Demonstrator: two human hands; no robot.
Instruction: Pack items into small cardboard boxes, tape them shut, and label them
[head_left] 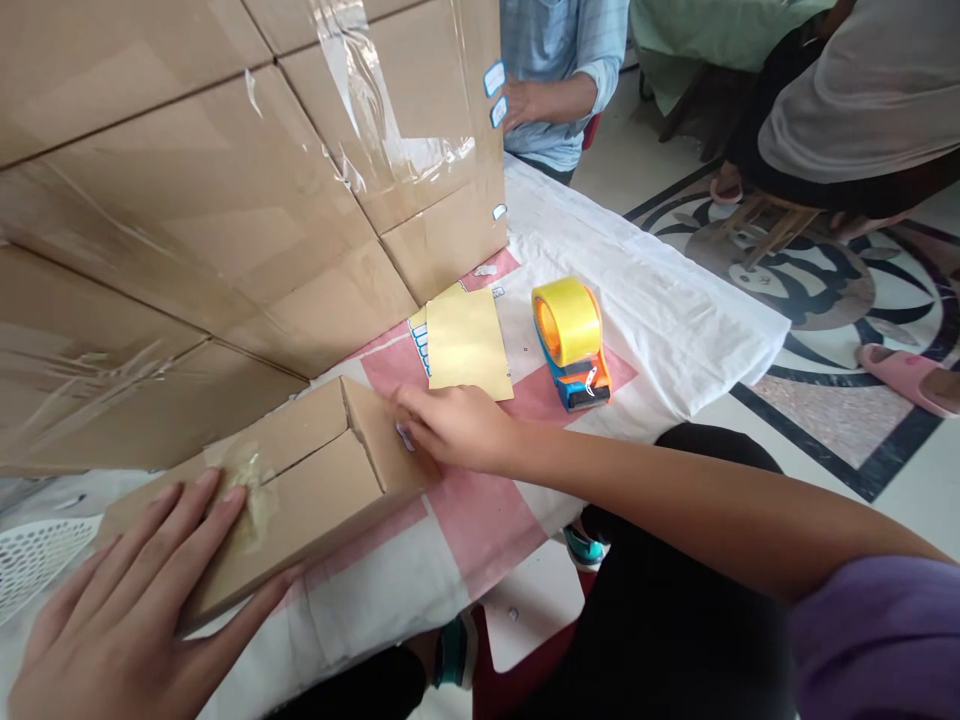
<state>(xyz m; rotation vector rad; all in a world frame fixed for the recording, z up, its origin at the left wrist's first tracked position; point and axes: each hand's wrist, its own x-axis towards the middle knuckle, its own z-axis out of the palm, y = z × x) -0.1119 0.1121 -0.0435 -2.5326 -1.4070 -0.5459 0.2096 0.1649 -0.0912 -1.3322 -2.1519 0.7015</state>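
Note:
A closed cardboard box (pixel 322 470) lies lengthwise on the table, with clear tape over part of its top seam. My left hand (pixel 142 600) holds it, long fingers stretched over the top and thumb along the near side. At the box's right end is my right hand (pixel 457 425), its fingers curled and pressed against the end face. A small white and blue label (pixel 405 437) shows on that face under the fingers. Whether the fingertips pinch the label or only press it is hidden. Just beyond the right hand lies a yellowish paper sheet (pixel 469 345).
A tall stack of taped cardboard boxes (pixel 225 200) rises behind. A tape dispenser (pixel 574 345) with yellow tape stands to the right on the cloth-covered table (pixel 637 270). At left is a white perforated basket (pixel 45 560). A co-worker's hand (pixel 521 103) touches the stack's far side.

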